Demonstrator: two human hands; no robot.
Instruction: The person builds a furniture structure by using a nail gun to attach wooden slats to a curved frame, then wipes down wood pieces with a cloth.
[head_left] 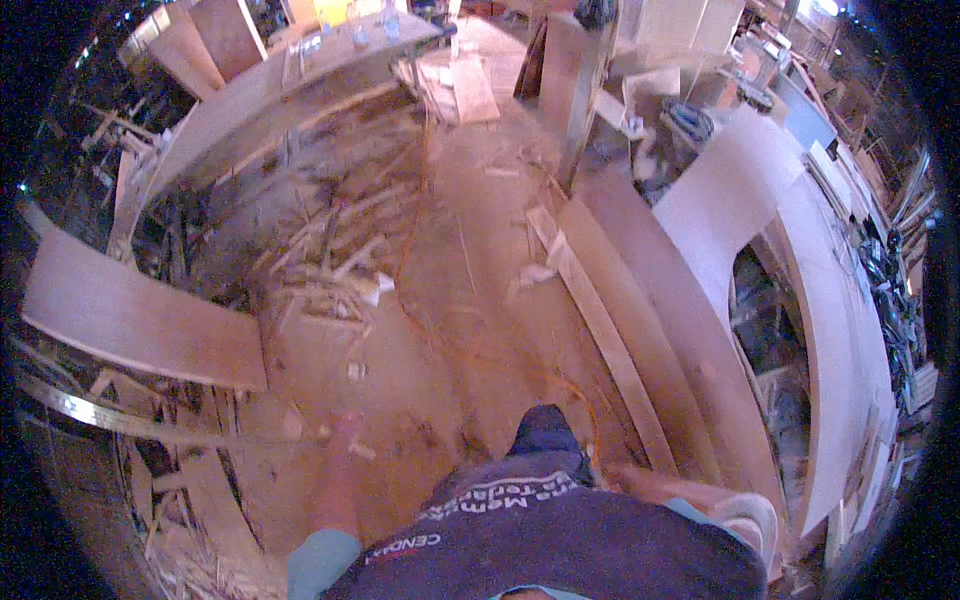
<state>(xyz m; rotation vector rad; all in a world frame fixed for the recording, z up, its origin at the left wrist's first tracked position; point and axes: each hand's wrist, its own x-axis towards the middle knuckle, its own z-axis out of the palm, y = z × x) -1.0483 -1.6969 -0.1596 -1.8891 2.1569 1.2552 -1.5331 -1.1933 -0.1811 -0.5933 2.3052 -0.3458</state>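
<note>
My left hand is low in front of me, left of my body, blurred, with its fingers closed around the end of a long, shiny metal strip. The strip runs from that hand out to the far left, over scrap wood. Beside my right thigh is my right hand, close to the edge of the long boards; its fingers are too blurred to read. A pale, curved, banded object lies against my right forearm; its kind is unclear. My dark shoe or trouser leg shows below my dark shirt.
Long brown boards lean along the right, with large pale sheets beyond. A workbench stands at the far left, wood offcuts heaped before it. A curved panel sits left. An orange cable crosses the dusty floor.
</note>
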